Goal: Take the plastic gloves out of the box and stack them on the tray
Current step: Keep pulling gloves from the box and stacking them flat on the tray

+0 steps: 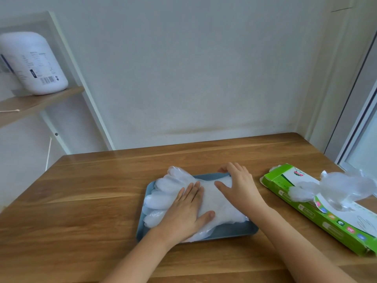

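A blue tray (230, 232) lies on the wooden table in front of me. A stack of clear plastic gloves (169, 186) rests on it, fingers pointing left and hanging over the tray's left rim. My left hand (186, 209) lies flat on the stack, fingers spread. My right hand (237, 185) presses flat on the right part of the stack near the tray's far edge. A green and white glove box (318, 209) lies to the right, with another plastic glove (334, 186) sticking up out of its opening.
The wooden table (81, 201) reaches back to a pale wall. A shelf (40, 100) at the left holds a white jug (33, 62). A window frame (359, 129) stands at the right beyond the box.
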The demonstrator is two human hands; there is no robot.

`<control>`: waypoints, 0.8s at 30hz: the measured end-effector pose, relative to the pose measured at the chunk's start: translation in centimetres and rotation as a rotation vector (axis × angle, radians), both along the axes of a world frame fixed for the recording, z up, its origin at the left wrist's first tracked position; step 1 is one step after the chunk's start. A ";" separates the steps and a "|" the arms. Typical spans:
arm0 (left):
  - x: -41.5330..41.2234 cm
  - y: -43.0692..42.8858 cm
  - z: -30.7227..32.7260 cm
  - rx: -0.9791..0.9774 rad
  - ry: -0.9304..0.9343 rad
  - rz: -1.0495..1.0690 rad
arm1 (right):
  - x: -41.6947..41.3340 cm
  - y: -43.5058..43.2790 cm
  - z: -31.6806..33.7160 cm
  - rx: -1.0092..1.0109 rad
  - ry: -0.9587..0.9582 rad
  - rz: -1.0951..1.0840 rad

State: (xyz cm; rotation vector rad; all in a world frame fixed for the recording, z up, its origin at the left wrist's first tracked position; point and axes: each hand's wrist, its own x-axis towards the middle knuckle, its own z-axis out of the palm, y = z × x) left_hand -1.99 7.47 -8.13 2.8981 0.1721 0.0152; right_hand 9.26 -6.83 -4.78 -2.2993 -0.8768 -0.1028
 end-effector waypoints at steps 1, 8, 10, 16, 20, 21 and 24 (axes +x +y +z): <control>-0.1 -0.2 0.2 -0.012 -0.048 0.011 | 0.3 0.4 0.1 -0.068 0.016 0.013; -0.5 -0.7 0.8 0.040 -0.230 0.037 | 2.8 5.0 1.1 -0.367 0.198 0.094; -0.6 -0.6 0.8 0.008 -0.218 0.059 | 2.8 6.0 1.6 -0.419 0.255 0.108; -0.6 -0.4 0.9 -0.019 -0.189 0.050 | 2.9 6.5 3.2 -0.424 0.358 0.297; -0.6 -0.2 0.7 -0.032 -0.195 0.018 | 2.6 7.1 2.9 -0.315 0.353 0.407; -0.6 -0.2 0.6 -0.037 -0.195 0.013 | 2.5 7.3 2.8 -0.290 0.362 0.433; -0.6 -0.1 0.6 -0.059 -0.185 0.013 | 2.2 7.6 2.6 -0.188 0.431 0.476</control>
